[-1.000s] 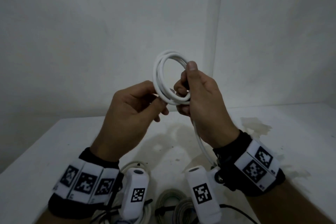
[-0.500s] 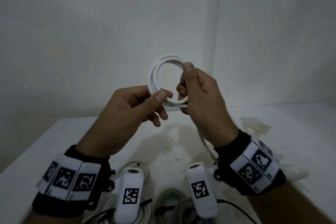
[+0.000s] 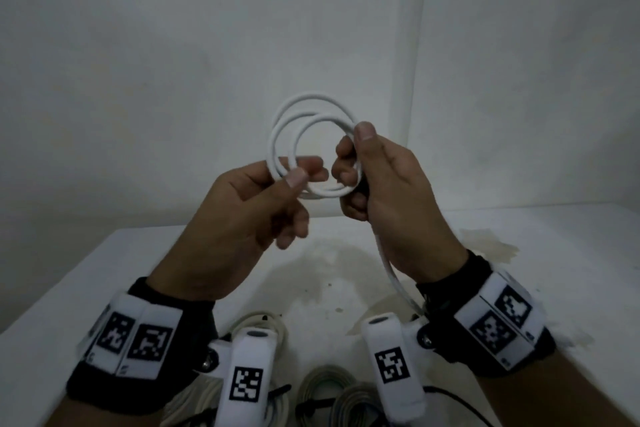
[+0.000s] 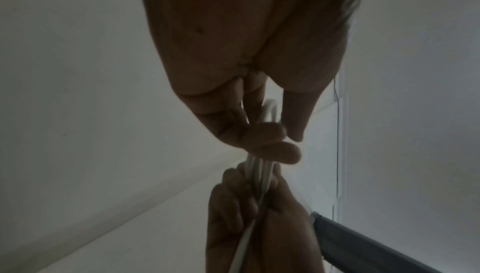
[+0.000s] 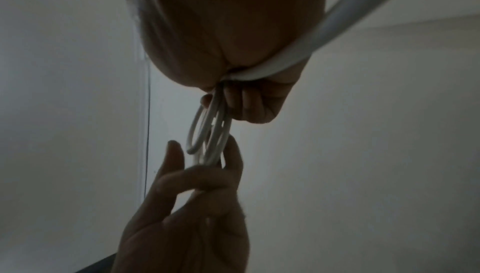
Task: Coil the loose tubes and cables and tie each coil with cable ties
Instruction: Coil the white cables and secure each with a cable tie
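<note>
1. The white surface (image 3: 519, 253) stretches below and beyond both my hands; it is stained in patches under them.
2. Near my wrists, at the near edge of that surface, lie several finished-looking coils (image 3: 325, 388). Dark bands cross at least some of them, which I take to be ties, so part of the job looks done.
3. My right hand (image 3: 391, 198) is closed round the right side of the white cable (image 3: 304, 135), thumb up on top of the loops, fingers curled through them.
4. My left hand (image 3: 249, 211) pinches the lower left of the same loops between thumb and forefinger; the other fingers hang loosely curled.
5. The cable sits raised between my hands, above the surface, in about three rings that are not yet lined up with each other.
6. A loose tail (image 3: 394, 284) runs from under my right hand down toward my right wrist, so I judge some winding is left.
7. I see no tie on this coil; tying it remains to be done.
</note>
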A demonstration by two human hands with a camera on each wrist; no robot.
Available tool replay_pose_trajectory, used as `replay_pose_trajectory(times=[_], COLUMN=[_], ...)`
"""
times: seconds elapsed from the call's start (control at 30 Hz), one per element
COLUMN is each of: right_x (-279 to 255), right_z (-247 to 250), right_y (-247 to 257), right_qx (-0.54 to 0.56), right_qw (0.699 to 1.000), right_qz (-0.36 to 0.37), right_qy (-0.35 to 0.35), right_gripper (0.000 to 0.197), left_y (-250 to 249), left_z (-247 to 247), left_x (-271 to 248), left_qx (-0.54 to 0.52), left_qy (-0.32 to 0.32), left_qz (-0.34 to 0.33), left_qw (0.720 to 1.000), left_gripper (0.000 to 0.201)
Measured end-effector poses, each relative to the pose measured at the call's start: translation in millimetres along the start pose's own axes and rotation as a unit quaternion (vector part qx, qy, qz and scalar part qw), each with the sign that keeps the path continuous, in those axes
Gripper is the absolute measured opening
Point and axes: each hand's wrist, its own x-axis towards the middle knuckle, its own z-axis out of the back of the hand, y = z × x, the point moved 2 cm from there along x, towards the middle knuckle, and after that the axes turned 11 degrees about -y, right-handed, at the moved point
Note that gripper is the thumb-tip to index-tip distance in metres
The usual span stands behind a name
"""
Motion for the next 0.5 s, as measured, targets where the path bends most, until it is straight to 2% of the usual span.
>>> replay_pose_trajectory(times=[0.07,0.13,0.23,0.3,0.4,0.5], right_x=[0,0,0,1,1,-2], right_z=[1,1,2,3,4,3], right_y=[1,1,1,3,1,-2], right_qx=[-0.055,-0.066,-0.003,0.018,-0.063,-0.104], right_qw=[0.998,0.998,0.999,0.999,0.994,0.981], right_qz=[0.011,0.013,-0.007,-0.010,0.035,0.052], right_qy=[0.002,-0.009,-0.035,-0.040,-0.084,-0.154], right_gripper=[0.040,0.041,0.040,0.038,0.042,0.048], left_y=[-3,-1,4,5,8,14], left_z=[3,0,-6,-9,-11,-18], left_x=[1,1,0,-1,-2,-6], left_qx=[-0.006,-0.007,-0.032,-0.062,-0.097,-0.098], left_qy=[-0.011,-0.009,-0.006,0.000,0.046,0.103], left_qz=[0.015,0.023,0.032,0.049,0.089,0.093], left_qw=[1.000,1.000,0.999,0.997,0.990,0.986], left_gripper=[0.032,0.032,0.032,0.038,0.057,0.057])
